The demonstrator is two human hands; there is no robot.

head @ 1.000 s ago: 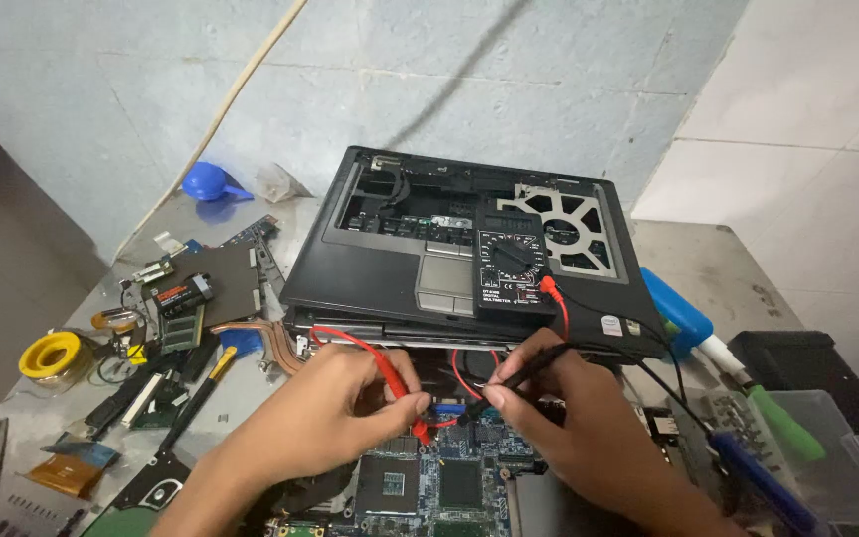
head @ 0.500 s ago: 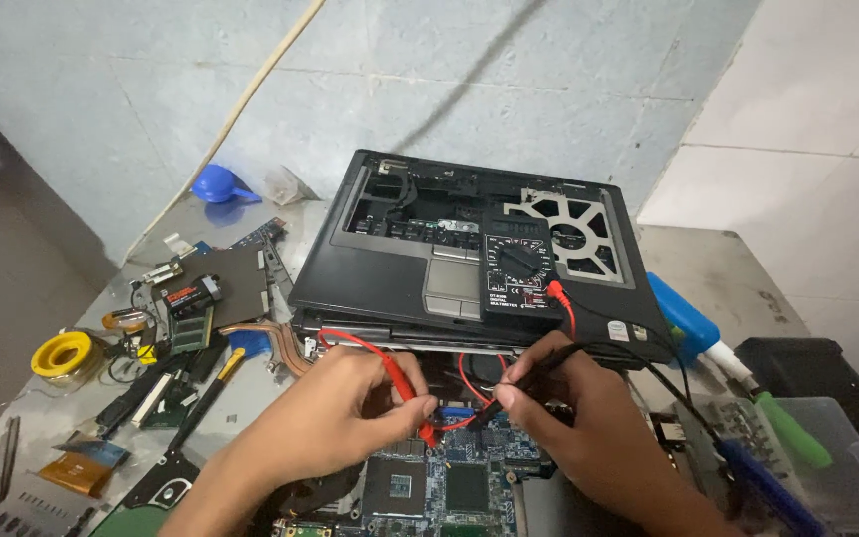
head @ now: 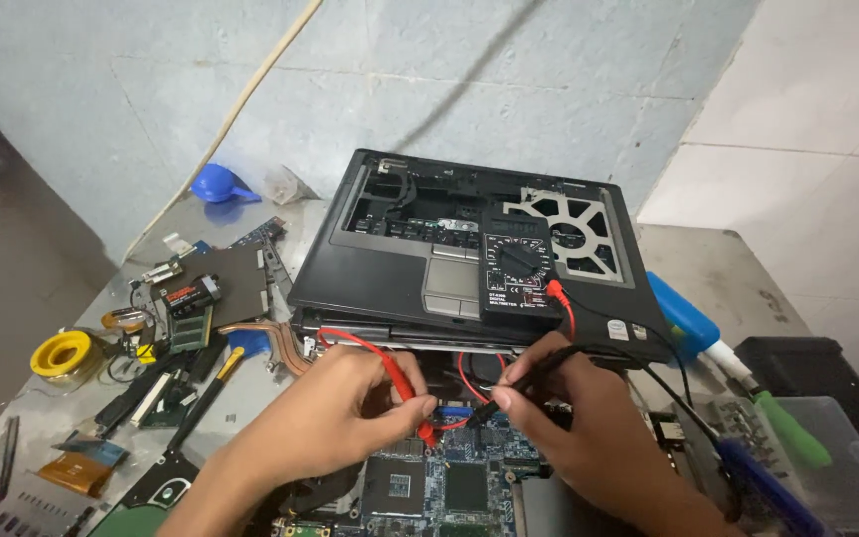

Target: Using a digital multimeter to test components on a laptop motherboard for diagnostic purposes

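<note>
My left hand (head: 335, 413) pinches a red multimeter probe (head: 408, 383) with its tip down on a blue-green laptop motherboard (head: 449, 477). My right hand (head: 574, 423) grips a black probe (head: 529, 373), its tip close beside the red one on the board. Red and black leads run up to a black multimeter (head: 517, 273) that lies on a stripped black laptop base (head: 390, 264) propped behind the board.
Left of the board lie a yellow solder spool (head: 60, 353), loose circuit parts, a battery (head: 191, 291), tweezers (head: 4, 457) and a copper heat pipe (head: 268, 333). A blue funnel (head: 219, 184) is at the back. Screwdrivers with blue and green handles (head: 787, 428) and a clear box (head: 847, 467) sit right.
Both hands stay on the probes over the board, with the probe tips shifting only slightly. The view has drifted a little.
</note>
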